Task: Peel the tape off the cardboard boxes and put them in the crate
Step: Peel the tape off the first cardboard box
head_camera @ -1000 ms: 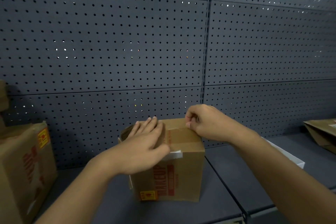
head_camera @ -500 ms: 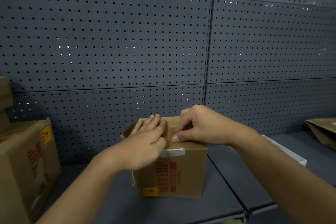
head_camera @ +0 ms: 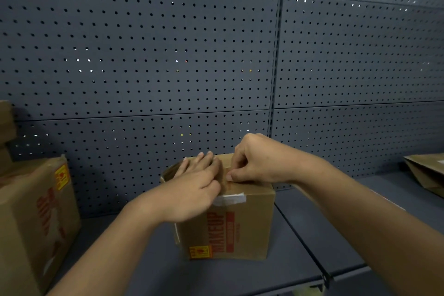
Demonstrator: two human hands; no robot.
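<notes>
1. Small cardboard box (head_camera: 230, 226) stands on grey shelf (head_camera: 300, 243), directly under both hands.
2. Left hand (head_camera: 192, 190): fingers straight, flat on box top.
3. Right hand (head_camera: 259, 161): fingers curled, pinching tape (head_camera: 229, 198) at the top seam, beside the left fingertips.
4. Larger box (head_camera: 36, 218) well left of the left fingers; brown paper bag (head_camera: 425, 170) far right; pegboard wall (head_camera: 168, 55) behind.

small brown cardboard box (head_camera: 242, 228) upright on shelf at frame centre, red makeup print and yellow sticker on front, white tape (head_camera: 229, 199) folded over its top front edge, larger box (head_camera: 36, 218) at 9 o'clock
</notes>
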